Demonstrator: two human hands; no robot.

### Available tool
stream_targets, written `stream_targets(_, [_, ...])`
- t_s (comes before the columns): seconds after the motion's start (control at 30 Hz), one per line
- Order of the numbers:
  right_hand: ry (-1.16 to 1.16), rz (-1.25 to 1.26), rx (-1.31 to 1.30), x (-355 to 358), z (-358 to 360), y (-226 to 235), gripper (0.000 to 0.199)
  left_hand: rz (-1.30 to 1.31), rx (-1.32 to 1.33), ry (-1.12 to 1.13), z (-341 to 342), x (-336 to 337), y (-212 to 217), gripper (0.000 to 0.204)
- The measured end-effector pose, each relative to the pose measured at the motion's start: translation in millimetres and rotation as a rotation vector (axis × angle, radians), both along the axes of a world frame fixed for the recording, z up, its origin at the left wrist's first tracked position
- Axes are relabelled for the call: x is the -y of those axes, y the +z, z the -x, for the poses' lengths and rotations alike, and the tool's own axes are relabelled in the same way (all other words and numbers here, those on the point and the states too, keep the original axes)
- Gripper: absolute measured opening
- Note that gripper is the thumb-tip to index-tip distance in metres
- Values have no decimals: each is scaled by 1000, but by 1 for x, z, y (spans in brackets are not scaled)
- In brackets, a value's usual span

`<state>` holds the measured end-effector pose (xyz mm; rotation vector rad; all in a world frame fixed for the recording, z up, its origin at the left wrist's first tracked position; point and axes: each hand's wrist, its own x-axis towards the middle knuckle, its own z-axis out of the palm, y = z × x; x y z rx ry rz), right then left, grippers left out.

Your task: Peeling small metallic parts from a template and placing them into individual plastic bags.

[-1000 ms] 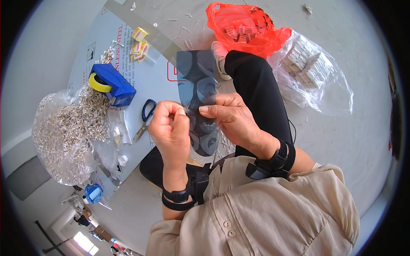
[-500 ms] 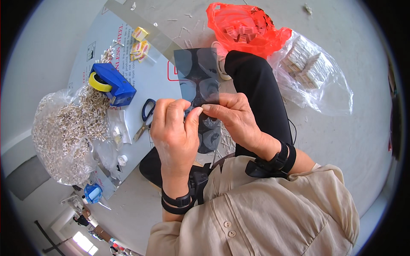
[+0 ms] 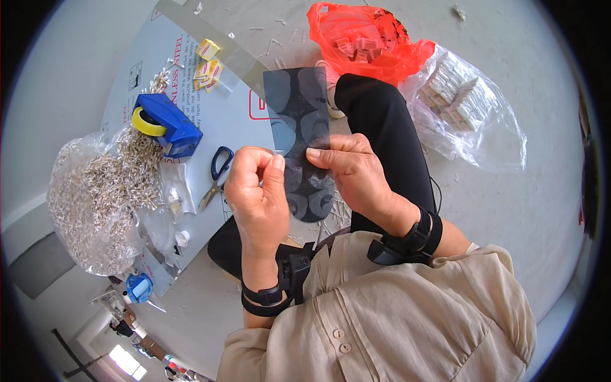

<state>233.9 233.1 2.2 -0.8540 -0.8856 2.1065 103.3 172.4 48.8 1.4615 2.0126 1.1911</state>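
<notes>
Drawn apart since the frame of half a second ago are the left hand (image 3: 258,197) and the right hand (image 3: 359,175), whose thumb tips were then almost touching; the dark film strip (image 3: 298,130) has been shifted slightly upward in view. At the far left, a clear bag (image 3: 71,213) filled with small pale pieces is laid on a printed sheet (image 3: 234,124), some pieces being heaped beside a blue tape dispenser (image 3: 182,129) (yellow tape is loaded in it). Beyond the dispenser, small yellow boxes (image 3: 205,76) are grouped. Near the left hand, dark-handled scissors (image 3: 218,181) are laid, blades toward the body. The left thumb is pressed to the curled forefinger at the strip's left edge; whether anything is pinched there cannot be told. Between the hands, the strip is suspended lengthwise, its right edge being gripped by the right hand, with the thumb in front and fingers closed behind. Farther right, pink packs (image 3: 363,51) are contained in a red bag (image 3: 408,60), beside which white blocks (image 3: 472,102) are held in a transparent bag (image 3: 503,140).
</notes>
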Motion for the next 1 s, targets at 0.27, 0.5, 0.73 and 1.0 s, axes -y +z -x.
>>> stream_targets(0.27, [-8, 67, -17, 3, 4, -3, 19, -3, 383, 97, 1, 3, -1, 14])
stream_targets(0.5, [62, -26, 26, -1, -2, -5, 16, -38, 461, 148, 6, 6, -1, 14])
stream_targets(0.73, [93, 43, -34, 0, -4, -14, 17, -23, 790, 195, 6, 6, 1, 13])
stream_targets(1.0, [45, 166, -45, -1, -3, -3, 20, 119, 1264, 143, 19, 12, -5, 17])
